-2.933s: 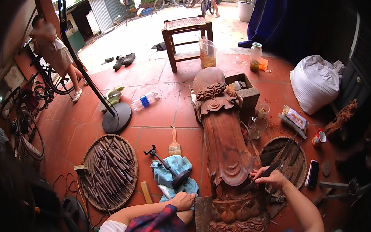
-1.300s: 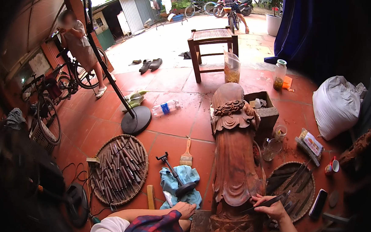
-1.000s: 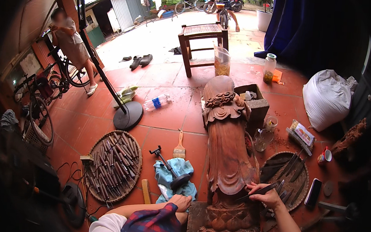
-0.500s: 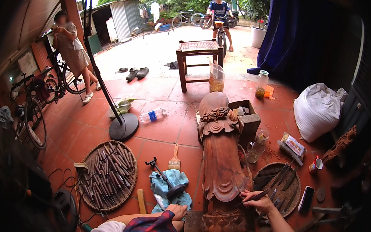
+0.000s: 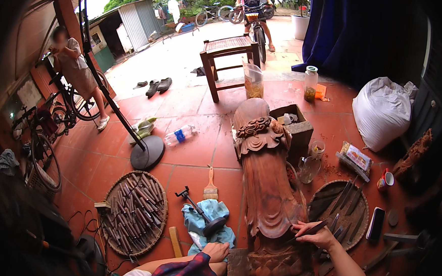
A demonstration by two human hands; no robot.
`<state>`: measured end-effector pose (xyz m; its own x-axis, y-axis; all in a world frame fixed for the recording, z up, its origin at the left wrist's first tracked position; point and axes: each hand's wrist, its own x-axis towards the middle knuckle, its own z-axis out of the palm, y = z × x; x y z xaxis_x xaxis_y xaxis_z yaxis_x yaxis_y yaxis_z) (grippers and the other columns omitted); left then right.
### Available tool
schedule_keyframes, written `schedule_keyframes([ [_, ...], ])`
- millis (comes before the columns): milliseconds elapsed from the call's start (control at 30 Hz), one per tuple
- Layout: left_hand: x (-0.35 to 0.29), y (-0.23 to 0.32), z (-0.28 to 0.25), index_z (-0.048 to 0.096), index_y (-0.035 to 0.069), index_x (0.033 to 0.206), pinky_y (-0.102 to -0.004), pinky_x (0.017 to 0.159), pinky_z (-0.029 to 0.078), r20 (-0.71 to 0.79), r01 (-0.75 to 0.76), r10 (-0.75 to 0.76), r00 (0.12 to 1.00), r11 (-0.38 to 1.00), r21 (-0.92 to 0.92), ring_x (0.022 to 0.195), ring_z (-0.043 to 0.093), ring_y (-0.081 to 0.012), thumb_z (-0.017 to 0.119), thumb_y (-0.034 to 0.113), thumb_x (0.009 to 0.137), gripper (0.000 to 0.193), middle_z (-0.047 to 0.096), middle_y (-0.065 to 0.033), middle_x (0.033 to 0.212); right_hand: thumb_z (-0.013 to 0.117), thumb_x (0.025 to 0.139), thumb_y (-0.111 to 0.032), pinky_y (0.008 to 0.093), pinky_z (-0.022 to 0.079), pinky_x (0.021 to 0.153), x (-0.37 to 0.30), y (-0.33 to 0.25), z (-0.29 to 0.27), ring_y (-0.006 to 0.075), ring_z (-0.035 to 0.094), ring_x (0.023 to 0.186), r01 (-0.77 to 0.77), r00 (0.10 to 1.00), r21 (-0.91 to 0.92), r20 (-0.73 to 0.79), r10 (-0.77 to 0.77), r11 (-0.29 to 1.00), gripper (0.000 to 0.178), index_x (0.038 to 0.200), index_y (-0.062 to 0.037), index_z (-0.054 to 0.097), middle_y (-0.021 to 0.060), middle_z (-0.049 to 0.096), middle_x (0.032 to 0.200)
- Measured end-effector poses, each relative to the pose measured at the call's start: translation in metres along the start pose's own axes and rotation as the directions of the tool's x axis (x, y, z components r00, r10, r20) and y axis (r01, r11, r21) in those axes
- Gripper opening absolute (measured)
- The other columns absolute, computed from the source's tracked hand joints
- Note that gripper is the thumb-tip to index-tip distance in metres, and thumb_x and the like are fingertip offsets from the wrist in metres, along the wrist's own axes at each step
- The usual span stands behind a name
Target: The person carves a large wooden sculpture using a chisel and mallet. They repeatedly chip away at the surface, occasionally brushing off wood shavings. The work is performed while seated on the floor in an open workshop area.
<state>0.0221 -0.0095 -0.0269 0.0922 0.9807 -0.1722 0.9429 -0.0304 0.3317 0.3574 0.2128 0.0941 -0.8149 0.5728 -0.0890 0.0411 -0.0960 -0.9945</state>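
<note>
In front of me lies a carved reddish-brown wooden figure [image 5: 273,192], with draped folds and scrollwork at its lower end. My right hand [image 5: 317,235] is closed round the dark handle of a carving tool [image 5: 312,229], at the right edge of the lowest folds. The tool's tip is too thin to make out against the dark wood. My left hand [image 5: 216,251] is curled beside the flat wooden block [image 5: 237,268] at the figure's lower left; whatever its fingers hold, if anything, is hidden. Plaid cloth [image 5: 182,273] covers part of what lies by that forearm.
Handled carving tools fill a round basket [image 5: 163,205] at left; a second basket [image 5: 363,212] with blades sits at right. Nearby are a brush [image 5: 210,188], blue cloth [image 5: 216,208], phone [image 5: 375,224], glass mug [image 5: 307,169] and stool [image 5: 229,45]. Two people stand farther off.
The view has tilted down and turned slightly, so the far scene sits higher. My right hand keeps the tool near the same folds; my left hand stays beside the block.
</note>
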Motion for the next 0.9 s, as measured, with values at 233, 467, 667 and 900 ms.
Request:
schedule_keyframes([
  [233, 0.001, 0.001, -0.003, 0.048, 0.005, 0.086, -0.0464, 0.047, 0.047, -0.018, -0.033, 0.033, 0.999, 0.999, 0.007, 0.056, 0.062, -0.0368, 0.05, 0.029, 0.092, 0.025, 0.06, -0.0177, 0.06, 0.074, 0.074, -0.004, 0.0439, 0.025, 0.113, -0.001, -0.01, 0.002, 0.0311, 0.047, 0.127, -0.033, 0.999, -0.012, 0.011, 0.033, 0.999, 0.017, 0.091, -0.0021, 0.071, 0.0213, 0.062, 0.119],
  [467, 0.006, -0.005, 0.004, 0.051, 0.006, 0.089, -0.0481, 0.054, 0.05, 0.047, 0.002, -0.002, 0.999, 1.0, -0.008, 0.063, 0.065, -0.0368, 0.046, 0.031, 0.093, 0.026, 0.065, -0.0179, 0.068, 0.073, 0.078, -0.007, 0.0433, 0.023, 0.114, -0.001, -0.007, 0.0, 0.0258, 0.053, 0.121, 0.011, 1.0, -0.023, 0.008, -0.011, 1.0, 0.012, 0.089, -0.0019, 0.07, 0.0196, 0.065, 0.113],
  [667, 0.0, -0.006, 0.012, 0.051, 0.005, 0.088, -0.0482, 0.053, 0.05, 0.042, 0.006, -0.006, 0.999, 1.0, -0.005, 0.06, 0.064, -0.0377, 0.045, 0.033, 0.094, 0.028, 0.064, -0.0189, 0.066, 0.072, 0.079, -0.006, 0.0441, 0.022, 0.115, -0.002, -0.01, 0.002, 0.0262, 0.053, 0.121, -0.006, 1.0, -0.025, 0.023, 0.006, 1.0, 0.014, 0.092, -0.0014, 0.069, 0.0196, 0.064, 0.115],
  [900, 0.0, -0.001, -0.002, 0.05, 0.005, 0.084, -0.0474, 0.048, 0.047, -0.012, -0.005, 0.005, 1.0, 1.0, -0.006, 0.056, 0.062, -0.0374, 0.049, 0.03, 0.092, 0.026, 0.061, -0.018, 0.061, 0.071, 0.08, -0.007, 0.0441, 0.022, 0.115, 0.001, -0.008, 0.002, 0.0262, 0.054, 0.121, 0.01, 0.999, -0.024, 0.039, -0.01, 1.0, 0.012, 0.091, -0.0019, 0.069, 0.0201, 0.064, 0.115],
])
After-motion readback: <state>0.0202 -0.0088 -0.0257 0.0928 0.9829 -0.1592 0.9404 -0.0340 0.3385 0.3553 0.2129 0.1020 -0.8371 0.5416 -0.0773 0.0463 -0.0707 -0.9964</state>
